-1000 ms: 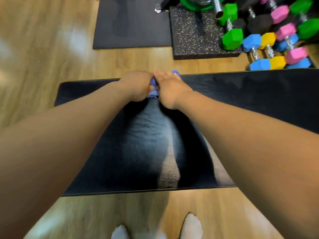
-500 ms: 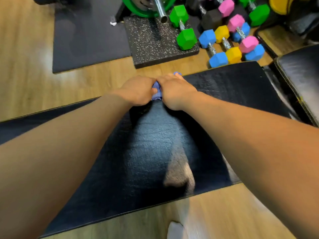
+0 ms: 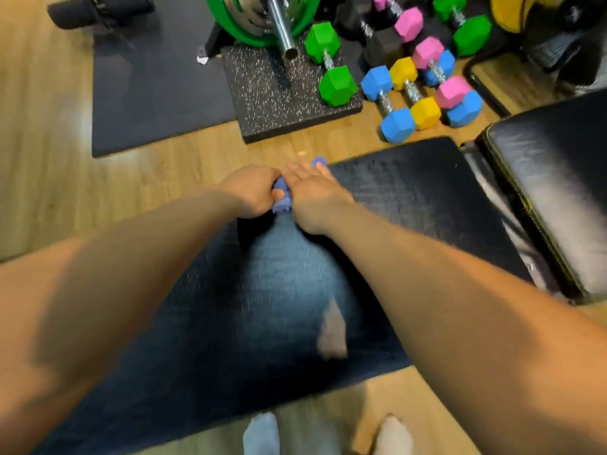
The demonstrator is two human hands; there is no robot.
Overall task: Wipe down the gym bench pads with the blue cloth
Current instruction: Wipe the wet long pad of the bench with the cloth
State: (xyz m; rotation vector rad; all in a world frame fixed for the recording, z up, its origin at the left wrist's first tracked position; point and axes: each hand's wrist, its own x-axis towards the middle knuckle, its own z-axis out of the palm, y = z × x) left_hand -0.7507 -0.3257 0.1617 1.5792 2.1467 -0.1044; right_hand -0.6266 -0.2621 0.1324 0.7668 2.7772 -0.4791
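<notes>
The long black bench pad (image 3: 410,192) runs across the view below me, shiny where light hits it. At its far edge lies the blue cloth (image 3: 281,198), bunched and mostly hidden under my hands; a corner shows past my right fingertips. My left hand (image 3: 249,188) grips the cloth's left side. My right hand (image 3: 312,195) presses flat on its right side. A second black pad (image 3: 558,178) with yellow stitching stands at the right, across a narrow gap.
Beyond the bench lie coloured dumbbells (image 3: 404,93), a speckled rubber block (image 3: 279,96), a barbell with a green plate (image 3: 282,24) and a dark floor mat (image 3: 154,93). Wooden floor (image 3: 49,159) surrounds them. My socked feet (image 3: 262,435) stand at the near edge.
Both hands with the cloth have travelled to the right along the pad's far edge. The view has swung right, and the second pad has come into sight.
</notes>
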